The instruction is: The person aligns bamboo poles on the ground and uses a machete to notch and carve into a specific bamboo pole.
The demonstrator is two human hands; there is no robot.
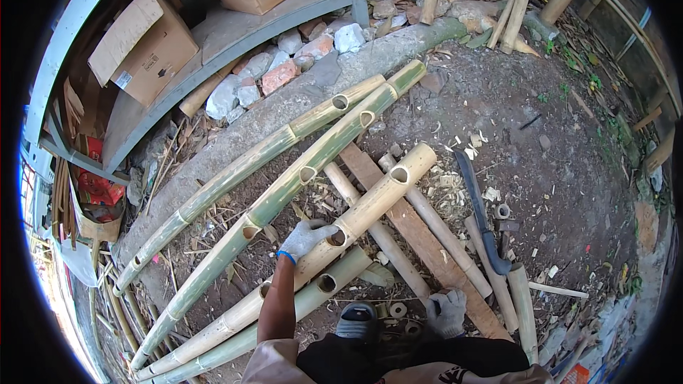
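Observation:
My left hand [310, 240], in a pale grey work glove with a blue cuff, is closed on a pale yellow bamboo pole [370, 205], its fingers at the rim of a hole cut in the upper side. More such holes run along this pole. My right hand [447, 311], gloved too, is held low by my leg, close to a brown wooden plank [420, 236]. Its fingers are curled in, and whatever they may hold is hidden. Right beside the pale pole lies a greenish bamboo pole [306, 306], also with a hole near its end.
Two longer holed bamboo poles, a green one [281, 183] and a paler one [238, 163], lie to the left. A machete [475, 195] rests on the dirt at right among wood chips and short bamboo pieces. Stones [281, 75], a shelf and cardboard boxes [146, 50] stand at the far left.

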